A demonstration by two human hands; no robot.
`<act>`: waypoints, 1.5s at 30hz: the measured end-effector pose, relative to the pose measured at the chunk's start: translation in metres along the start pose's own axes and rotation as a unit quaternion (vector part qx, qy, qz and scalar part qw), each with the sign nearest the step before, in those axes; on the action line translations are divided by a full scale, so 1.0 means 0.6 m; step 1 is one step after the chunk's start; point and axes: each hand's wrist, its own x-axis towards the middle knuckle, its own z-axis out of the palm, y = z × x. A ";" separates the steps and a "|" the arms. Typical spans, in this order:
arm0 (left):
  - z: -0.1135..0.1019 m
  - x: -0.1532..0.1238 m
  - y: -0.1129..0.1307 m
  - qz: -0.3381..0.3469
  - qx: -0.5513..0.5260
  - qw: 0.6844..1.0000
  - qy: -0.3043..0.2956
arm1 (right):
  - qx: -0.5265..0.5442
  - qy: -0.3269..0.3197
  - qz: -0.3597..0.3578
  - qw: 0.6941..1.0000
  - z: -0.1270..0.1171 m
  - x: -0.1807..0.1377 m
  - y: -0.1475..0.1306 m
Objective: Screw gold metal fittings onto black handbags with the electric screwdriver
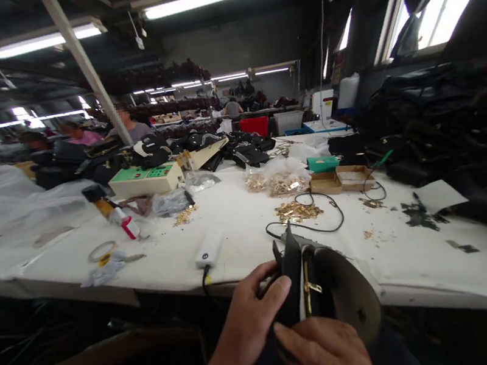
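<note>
A black bag (290, 274) with a gold zipper and zipper pull (313, 287) stands at the table's front edge, its rounded flap (358, 294) folded out to the right. My left hand (259, 309) grips the bag's left side, with the thumb lying across the black panel. Lower down, my right hand (325, 348) is closed at the bag's near lower edge, the thumb and fingers pinched together there. What lies under the right fingers is hidden.
Loose gold metal pieces (298, 211) and a black cord (341, 216) lie beyond the bag. A white power strip (210, 248) sits left, near a red-and-white bottle (129, 225). Cardboard trays (325, 183) stand behind; dark bags (437, 121) pile at right. People sit farther back.
</note>
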 end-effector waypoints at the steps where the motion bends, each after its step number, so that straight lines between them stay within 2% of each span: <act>1: -0.010 0.001 0.008 0.002 0.040 0.999 0.002 | 0.013 -0.002 -0.013 1.000 0.005 0.006 0.002; 5: -0.045 0.012 0.031 0.024 0.189 0.981 -0.039 | 0.052 -0.054 0.033 0.997 0.012 0.022 0.001; 7: -0.057 0.020 0.039 0.043 0.226 0.971 -0.066 | 0.090 -0.076 0.066 0.991 0.001 0.037 0.004; 9: -0.065 0.028 0.046 0.068 0.251 0.963 -0.071 | 0.127 -0.069 0.106 0.984 -0.022 0.062 0.016; 13: -0.063 0.042 0.054 0.122 0.287 0.948 -0.070 | 0.145 -0.033 0.199 0.969 -0.068 0.133 0.065; 15: -0.055 0.046 0.051 0.148 0.313 0.937 -0.051 | 0.147 -0.066 0.222 0.962 -0.078 0.160 0.086; 17: -0.044 0.046 0.043 0.168 0.329 0.929 -0.034 | 0.159 -0.126 0.233 0.951 -0.081 0.170 0.097; 19: -0.034 0.043 0.033 0.189 0.323 0.927 -0.032 | 0.174 -0.162 0.245 0.940 -0.081 0.164 0.096; 21: -0.026 0.037 0.023 0.207 0.309 0.928 -0.036 | 0.195 -0.170 0.257 0.931 -0.083 0.152 0.087; 24: -0.016 0.025 0.017 0.214 0.300 0.929 -0.029 | 0.218 -0.170 0.264 0.924 -0.089 0.134 0.071; 28: -0.001 0.007 0.015 0.221 0.304 0.927 -0.020 | 0.198 -0.157 0.267 0.930 -0.094 0.123 0.065; 38: 0.018 -0.013 -0.020 0.196 0.347 0.917 0.002 | 0.206 -0.275 0.309 0.887 -0.111 0.110 0.063; 42: 0.020 -0.012 -0.039 0.176 0.370 0.912 0.008 | 0.144 -0.276 0.286 0.906 -0.088 0.076 0.078; 45: 0.025 -0.013 -0.058 0.174 0.388 0.905 -0.007 | 0.071 -0.258 0.219 0.938 -0.068 0.033 0.095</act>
